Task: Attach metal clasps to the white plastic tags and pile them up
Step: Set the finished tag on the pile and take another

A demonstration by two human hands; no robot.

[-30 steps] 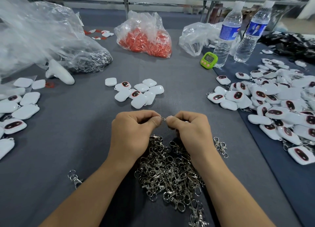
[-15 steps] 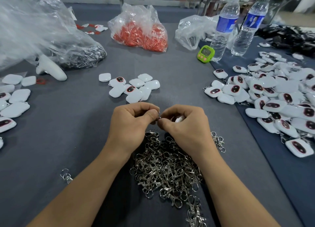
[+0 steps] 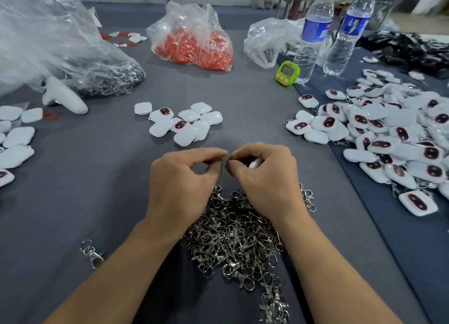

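Observation:
My left hand (image 3: 181,178) and my right hand (image 3: 266,178) meet fingertip to fingertip above a heap of metal clasps (image 3: 233,233). Between the fingertips sits a small metal clasp ring (image 3: 224,161), pinched by my left thumb and forefinger. My right hand curls round a white plastic tag (image 3: 255,163), mostly hidden in the palm. A small cluster of loose white tags (image 3: 184,123) lies just beyond the hands. A large pile of tags with clasps (image 3: 388,139) covers the right side.
More white tags (image 3: 14,141) lie at the left edge. A single clasp (image 3: 92,252) lies near my left forearm. Bags of red parts (image 3: 194,41) and metal parts (image 3: 107,75), a white controller (image 3: 65,97), a green timer (image 3: 287,73) and two water bottles (image 3: 313,32) stand farther back.
Both hands stay together over the clasp heap, and the fingers have shifted slightly on the ring. The camera view has tilted a little, so the table contents appear lower.

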